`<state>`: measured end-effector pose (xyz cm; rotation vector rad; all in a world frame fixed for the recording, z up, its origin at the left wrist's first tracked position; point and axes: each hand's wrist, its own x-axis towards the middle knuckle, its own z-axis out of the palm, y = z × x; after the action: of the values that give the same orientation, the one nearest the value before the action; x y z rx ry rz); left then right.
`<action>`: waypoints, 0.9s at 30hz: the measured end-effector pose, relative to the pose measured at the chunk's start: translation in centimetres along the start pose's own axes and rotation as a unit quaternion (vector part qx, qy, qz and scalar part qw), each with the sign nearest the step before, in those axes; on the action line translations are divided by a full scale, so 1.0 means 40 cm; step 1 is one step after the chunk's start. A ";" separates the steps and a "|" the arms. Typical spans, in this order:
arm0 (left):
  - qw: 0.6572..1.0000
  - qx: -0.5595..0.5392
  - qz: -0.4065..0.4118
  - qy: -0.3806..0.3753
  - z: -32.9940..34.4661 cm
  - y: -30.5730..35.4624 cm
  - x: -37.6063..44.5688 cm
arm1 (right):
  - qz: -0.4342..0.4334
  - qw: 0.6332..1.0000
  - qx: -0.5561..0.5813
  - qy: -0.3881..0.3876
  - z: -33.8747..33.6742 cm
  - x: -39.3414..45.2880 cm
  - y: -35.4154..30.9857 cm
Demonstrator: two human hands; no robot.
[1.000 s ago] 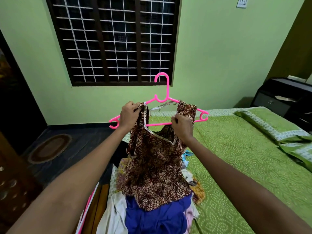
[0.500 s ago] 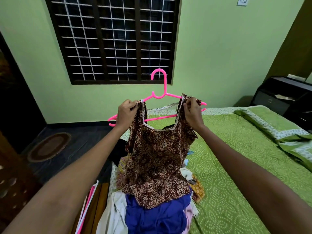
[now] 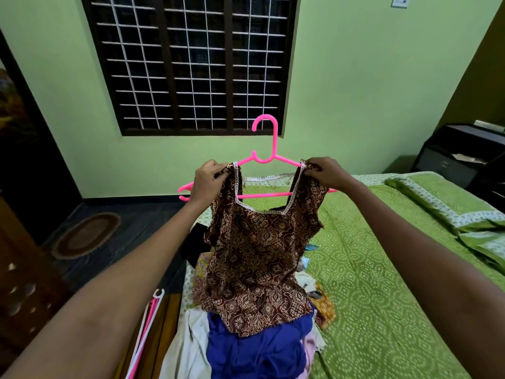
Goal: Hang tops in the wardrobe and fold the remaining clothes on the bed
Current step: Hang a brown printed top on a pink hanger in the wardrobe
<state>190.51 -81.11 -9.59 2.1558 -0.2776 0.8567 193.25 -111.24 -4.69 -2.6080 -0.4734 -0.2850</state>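
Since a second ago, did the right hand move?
Yes. The right hand slid rightward along the pink hanger, out to the brown top's strap.

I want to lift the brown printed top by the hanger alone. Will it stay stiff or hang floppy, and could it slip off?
Probably floppy: the brown printed top drapes in soft folds below both hands. It seems light, since the thin pink hanger shows no bending. It might slip, because the left hand and right hand grip its shoulders on the smooth hanger.
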 end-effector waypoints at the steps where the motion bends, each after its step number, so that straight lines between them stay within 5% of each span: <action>1: 1.000 0.003 0.004 -0.002 0.001 0.002 0.004 | -0.008 1.000 -0.009 -0.007 -0.002 -0.003 -0.001; 7: 0.989 0.084 -0.013 0.123 -0.003 0.031 0.015 | 0.018 0.984 0.126 0.126 -0.009 -0.015 0.022; 12: 0.973 0.096 -0.098 0.186 -0.028 0.024 0.013 | 0.053 0.968 0.184 0.160 -0.047 -0.025 0.069; 15: 0.970 0.129 -0.070 0.193 -0.022 0.021 0.011 | 0.064 0.961 0.200 0.179 -0.063 -0.032 0.079; 18: 0.992 0.077 -0.014 0.099 0.006 0.048 0.003 | 0.078 0.949 0.233 0.198 -0.069 -0.024 0.073; 21: 0.993 0.087 -0.066 -0.042 0.050 0.093 0.009 | 0.073 0.940 0.259 0.209 -0.084 -0.013 0.036; 27: 0.977 0.159 -0.125 -0.062 0.073 0.139 0.020 | 0.037 0.949 0.246 0.193 -0.131 -0.008 -0.022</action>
<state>190.03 -86.92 -7.12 2.4798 0.0766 0.6564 192.03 -113.14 0.13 -2.0145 -0.2626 -0.5596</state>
